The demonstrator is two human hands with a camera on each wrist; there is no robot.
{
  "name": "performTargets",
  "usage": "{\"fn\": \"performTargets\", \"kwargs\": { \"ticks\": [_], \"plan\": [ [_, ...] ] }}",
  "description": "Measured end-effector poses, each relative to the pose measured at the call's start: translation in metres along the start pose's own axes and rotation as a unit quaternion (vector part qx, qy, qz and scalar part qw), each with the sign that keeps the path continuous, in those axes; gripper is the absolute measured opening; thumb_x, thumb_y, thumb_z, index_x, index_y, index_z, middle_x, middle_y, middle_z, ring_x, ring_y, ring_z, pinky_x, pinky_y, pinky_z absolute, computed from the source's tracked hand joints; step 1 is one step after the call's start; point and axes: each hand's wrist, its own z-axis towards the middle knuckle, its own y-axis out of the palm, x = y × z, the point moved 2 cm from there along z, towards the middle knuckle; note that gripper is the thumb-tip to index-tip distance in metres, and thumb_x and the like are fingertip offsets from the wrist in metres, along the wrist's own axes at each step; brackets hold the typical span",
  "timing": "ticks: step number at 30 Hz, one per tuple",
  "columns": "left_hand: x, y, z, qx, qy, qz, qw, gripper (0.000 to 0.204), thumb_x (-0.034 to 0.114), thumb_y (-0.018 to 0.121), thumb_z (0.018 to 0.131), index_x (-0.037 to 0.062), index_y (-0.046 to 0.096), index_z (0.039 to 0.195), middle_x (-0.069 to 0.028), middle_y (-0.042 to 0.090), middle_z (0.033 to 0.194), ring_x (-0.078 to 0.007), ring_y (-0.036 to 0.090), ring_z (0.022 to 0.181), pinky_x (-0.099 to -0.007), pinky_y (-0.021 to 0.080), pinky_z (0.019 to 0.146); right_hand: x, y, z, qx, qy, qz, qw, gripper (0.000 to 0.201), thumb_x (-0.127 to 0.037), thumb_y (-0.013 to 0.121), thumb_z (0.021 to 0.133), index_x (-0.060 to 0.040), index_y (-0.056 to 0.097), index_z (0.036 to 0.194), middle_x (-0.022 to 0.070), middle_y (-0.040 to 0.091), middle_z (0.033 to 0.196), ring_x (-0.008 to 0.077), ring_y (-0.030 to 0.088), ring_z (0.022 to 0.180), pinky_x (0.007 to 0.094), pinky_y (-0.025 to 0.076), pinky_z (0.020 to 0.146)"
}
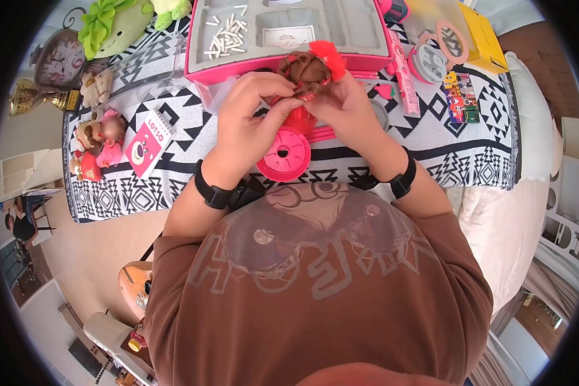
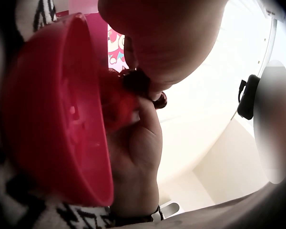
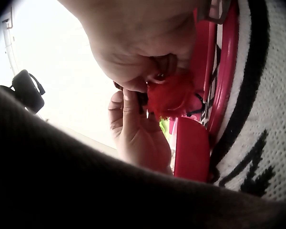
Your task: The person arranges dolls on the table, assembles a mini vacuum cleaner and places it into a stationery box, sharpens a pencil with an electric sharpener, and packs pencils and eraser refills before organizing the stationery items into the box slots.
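Both hands work close together at the front of a pink box. Between them is what looks like a small doll (image 1: 305, 71) with brown hair, a red tulle flower (image 1: 328, 59) and a shiny red trim. My left hand (image 1: 251, 116) pinches the trim below the hair with thumb and fingers. From the other side my right hand (image 1: 354, 119) grips the doll near the flower, its fingertips partly hidden. In the right wrist view, the red tulle (image 3: 171, 98) hangs beside the fingers. A pink bowl-shaped piece (image 1: 283, 154) with slots and a centre hole lies below the left hand.
The pink box (image 1: 289, 64) has grey compartments, one with several white sticks (image 1: 228, 37). Right of it are a pink-rimmed round case (image 1: 428, 63) and a colourful card (image 1: 462, 96). A Lotso booklet (image 1: 149, 143) and plush toys (image 1: 96, 138) sit left on the patterned cloth (image 1: 199, 167).
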Motion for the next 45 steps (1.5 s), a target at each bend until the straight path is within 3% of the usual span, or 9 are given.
{"fn": "performTargets", "kwargs": {
  "ticks": [2, 6, 8, 14, 27, 29, 38, 42, 45],
  "plan": [
    [-0.008, -0.001, -0.006, 0.027, -0.058, -0.033, 0.997, 0.028, 0.003, 0.080, 0.072, 0.0039, 0.063, 0.094, -0.0095, 0.065, 0.098, -0.0226, 0.062, 0.087, -0.0298, 0.051, 0.067, 0.006, -0.003, 0.000, -0.012, 0.011, 0.039, 0.999, 0.053, 0.007, 0.056, 0.087, -0.0029, 0.042, 0.138, 0.0080, 0.058, 0.121, 0.0150, 0.059, 0.107, 0.0313, 0.050, 0.090],
    [-0.004, 0.000, -0.003, 0.057, -0.039, -0.053, 0.996, 0.042, 0.007, 0.084, 0.068, 0.0038, 0.061, 0.102, -0.0120, 0.061, 0.110, -0.0223, 0.061, 0.089, -0.0303, 0.052, 0.070, 0.005, -0.004, 0.002, -0.001, -0.026, 0.038, 0.999, 0.048, 0.006, 0.055, 0.089, -0.0012, 0.044, 0.135, 0.0081, 0.058, 0.123, 0.0157, 0.059, 0.109, 0.0318, 0.050, 0.092],
    [-0.005, 0.000, -0.003, 0.039, -0.045, -0.069, 0.996, 0.064, 0.013, 0.089, 0.062, 0.0050, 0.055, 0.116, -0.0129, 0.055, 0.122, -0.0230, 0.060, 0.093, -0.0338, 0.052, 0.078, 0.003, -0.004, 0.002, 0.034, -0.060, 0.018, 0.997, 0.045, 0.006, 0.055, 0.089, 0.0002, 0.046, 0.133, 0.0082, 0.058, 0.123, 0.0158, 0.059, 0.109, 0.0320, 0.050, 0.092],
    [-0.001, -0.001, 0.005, -0.014, -0.060, -0.033, 0.998, 0.090, 0.016, 0.090, 0.061, 0.0056, 0.042, 0.137, -0.0128, 0.054, 0.126, -0.0252, 0.060, 0.103, -0.0374, 0.048, 0.092, -0.003, -0.005, -0.002, 0.065, -0.040, -0.023, 0.997, 0.046, 0.005, 0.062, 0.086, 0.0008, 0.048, 0.131, 0.0084, 0.060, 0.119, 0.0145, 0.059, 0.108, 0.0314, 0.050, 0.091],
    [0.002, -0.001, 0.003, -0.042, -0.100, 0.000, 0.994, 0.076, 0.013, 0.080, 0.074, 0.0031, 0.043, 0.140, -0.0172, 0.059, 0.124, -0.0287, 0.062, 0.105, -0.0359, 0.050, 0.090, 0.005, -0.007, 0.002, 0.055, -0.070, -0.064, 0.994, 0.048, 0.003, 0.070, 0.080, 0.0000, 0.048, 0.123, 0.0087, 0.063, 0.112, 0.0134, 0.061, 0.100, 0.0265, 0.050, 0.077],
    [-0.002, 0.003, 0.000, -0.052, -0.183, -0.120, 0.974, 0.078, 0.015, 0.080, 0.075, 0.0039, 0.041, 0.142, -0.0182, 0.057, 0.125, -0.0288, 0.060, 0.111, -0.0365, 0.049, 0.093, 0.004, -0.006, 0.004, 0.041, -0.062, -0.085, 0.994, 0.050, 0.004, 0.071, 0.079, -0.0010, 0.046, 0.123, 0.0095, 0.063, 0.111, 0.0130, 0.062, 0.095, 0.0252, 0.049, 0.071],
    [0.001, 0.005, 0.000, -0.135, -0.189, -0.143, 0.962, 0.080, 0.003, 0.074, 0.080, 0.0033, 0.031, 0.148, -0.0159, 0.055, 0.130, -0.0238, 0.055, 0.120, -0.0358, 0.046, 0.100, -0.001, 0.003, 0.004, 0.056, -0.050, 0.012, 0.997, 0.067, 0.004, 0.072, 0.079, -0.0021, 0.038, 0.136, 0.0096, 0.062, 0.114, 0.0134, 0.063, 0.097, 0.0253, 0.052, 0.076],
    [-0.004, 0.009, -0.002, -0.119, -0.154, -0.137, 0.971, 0.081, 0.007, 0.074, 0.079, 0.0019, 0.030, 0.147, -0.0192, 0.054, 0.130, -0.0270, 0.056, 0.118, -0.0355, 0.046, 0.099, -0.001, -0.002, 0.003, 0.028, -0.033, -0.024, 0.999, 0.073, 0.004, 0.072, 0.080, -0.0017, 0.035, 0.142, 0.0091, 0.061, 0.116, 0.0137, 0.062, 0.098, 0.0267, 0.052, 0.078],
    [-0.004, 0.007, -0.002, -0.111, -0.195, -0.207, 0.952, 0.075, 0.001, 0.067, 0.083, 0.0020, 0.027, 0.148, -0.0171, 0.054, 0.128, -0.0242, 0.056, 0.118, -0.0341, 0.046, 0.100, -0.006, -0.001, 0.004, -0.014, -0.069, -0.019, 0.997, 0.072, 0.002, 0.070, 0.083, -0.0019, 0.034, 0.145, 0.0088, 0.060, 0.117, 0.0139, 0.062, 0.098, 0.0281, 0.052, 0.080]
  ]
}}
